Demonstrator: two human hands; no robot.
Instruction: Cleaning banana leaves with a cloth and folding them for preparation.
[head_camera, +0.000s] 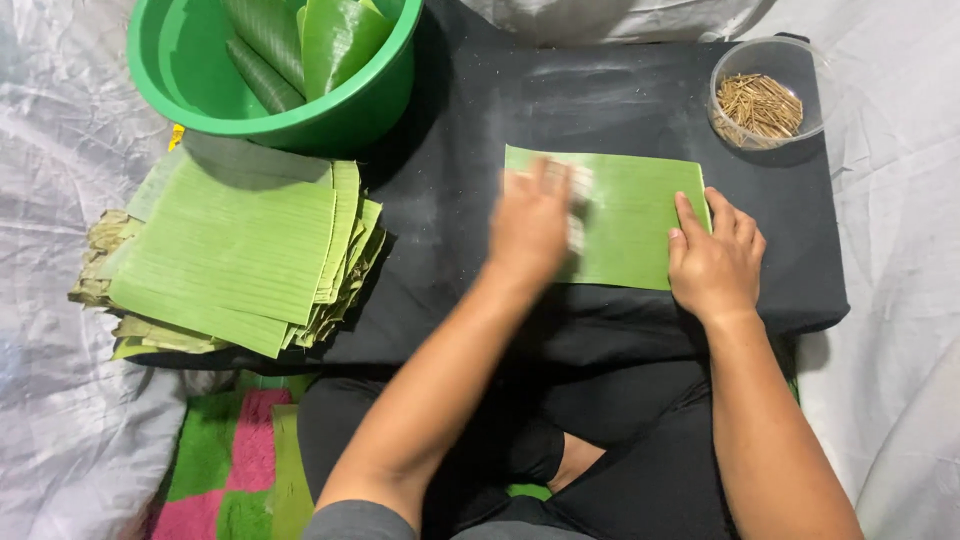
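The flat rectangular green banana leaf sheet (630, 215) lies in front of you on the black cloth-covered low table (450, 150), right of its middle, its long sides running left to right and fine ribs showing along its surface. Your left hand (530, 225) rests palm down on the sheet's left end, blurred; something pale, perhaps a cloth, shows under its fingers, and you cannot tell from the blur how tightly they close on it. Your right hand (714, 258) lies open and flat, fingers together and stretched forward, pressing on the sheet's right edge and lower right corner. Just beyond that corner, at the table's far right, stands a small clear round container of thin tan sticks (762, 98). On the left end of the table sits a thick stack of cut green leaf sheets (240, 255), its upper edges neat and its lower layers frayed and yellowish. Behind the stack, touching it, a round green plastic basin (270, 70) holds rolled leaves. Crumpled white sheeting (60, 150) surrounds the table.
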